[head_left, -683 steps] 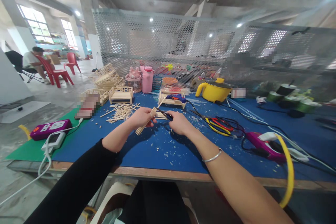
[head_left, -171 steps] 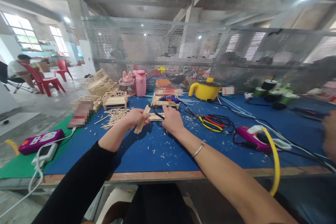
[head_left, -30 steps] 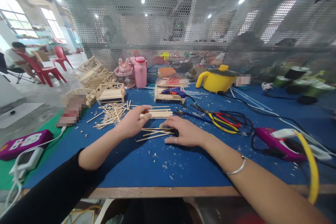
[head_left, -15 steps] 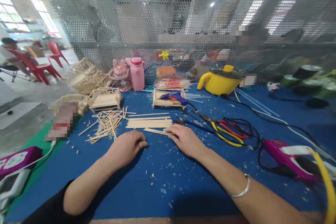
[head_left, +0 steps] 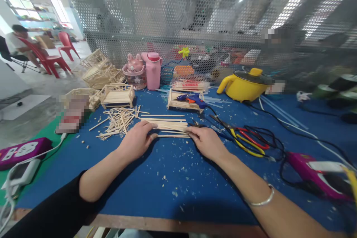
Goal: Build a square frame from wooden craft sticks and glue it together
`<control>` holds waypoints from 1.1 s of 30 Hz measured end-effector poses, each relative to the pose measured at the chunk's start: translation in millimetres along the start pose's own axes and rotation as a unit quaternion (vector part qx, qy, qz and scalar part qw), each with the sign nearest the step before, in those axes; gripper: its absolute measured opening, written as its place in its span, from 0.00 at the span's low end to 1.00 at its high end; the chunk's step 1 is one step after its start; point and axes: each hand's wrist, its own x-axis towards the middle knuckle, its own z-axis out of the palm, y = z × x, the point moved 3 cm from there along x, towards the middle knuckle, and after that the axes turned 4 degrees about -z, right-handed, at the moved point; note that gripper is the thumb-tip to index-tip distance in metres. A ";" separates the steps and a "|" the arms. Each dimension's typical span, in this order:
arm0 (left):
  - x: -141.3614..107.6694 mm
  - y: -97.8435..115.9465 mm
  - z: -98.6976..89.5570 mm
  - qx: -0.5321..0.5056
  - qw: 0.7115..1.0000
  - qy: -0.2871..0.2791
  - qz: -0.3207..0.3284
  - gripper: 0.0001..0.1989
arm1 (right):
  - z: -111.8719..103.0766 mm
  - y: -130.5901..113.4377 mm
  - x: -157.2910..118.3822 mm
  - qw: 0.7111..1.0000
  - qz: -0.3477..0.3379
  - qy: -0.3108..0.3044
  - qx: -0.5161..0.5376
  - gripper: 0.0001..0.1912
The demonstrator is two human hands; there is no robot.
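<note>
Several thin wooden sticks (head_left: 171, 123) lie side by side in a row on the blue tabletop, their long sides running left to right. At their left ends is my left hand (head_left: 136, 140), fingers bent and thumb pinching the nearer sticks. My right hand (head_left: 208, 143) closes on the right ends of the same sticks, fingertips curled. The nearest stick spans the gap between both hands. Left of the row sits a loose heap of short sticks (head_left: 118, 122). Behind it stands a small bed-shaped wooden frame (head_left: 117, 96).
A blue glue gun (head_left: 192, 99) rests on another stick frame. Pliers with yellow and red handles (head_left: 248, 141) and cables lie to the right. A yellow pot (head_left: 245, 85), pink thermos (head_left: 153, 72), phone (head_left: 74, 113) and purple power strips (head_left: 23, 153) surround the work area.
My left hand has moved from bare tabletop onto the sticks' left ends. The angled nearer sticks now lie nearly parallel to the row. The view has shifted slightly.
</note>
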 end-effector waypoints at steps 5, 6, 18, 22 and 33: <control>10.9 12.7 14.6 0.029 0.996 -0.024 0.082 0.13 | -18.9 -0.9 2.6 0.994 0.041 0.096 0.017 0.15; 13.8 13.0 17.1 0.037 0.996 -0.031 0.078 0.12 | -22.1 -2.4 2.3 0.994 0.043 0.096 0.034 0.15; 17.5 -2.4 13.4 0.044 0.998 -0.030 0.021 0.11 | -4.4 -23.1 2.0 0.985 -0.035 -0.103 -0.134 0.14; 22.2 -16.3 -5.9 -0.012 0.998 0.056 -0.030 0.13 | -19.6 -33.6 -4.4 0.993 -0.053 -0.048 -0.089 0.13; 8.4 -9.0 -2.4 0.038 0.997 -0.069 0.012 0.10 | 15.3 -86.9 -22.6 0.980 0.048 -0.113 -0.154 0.12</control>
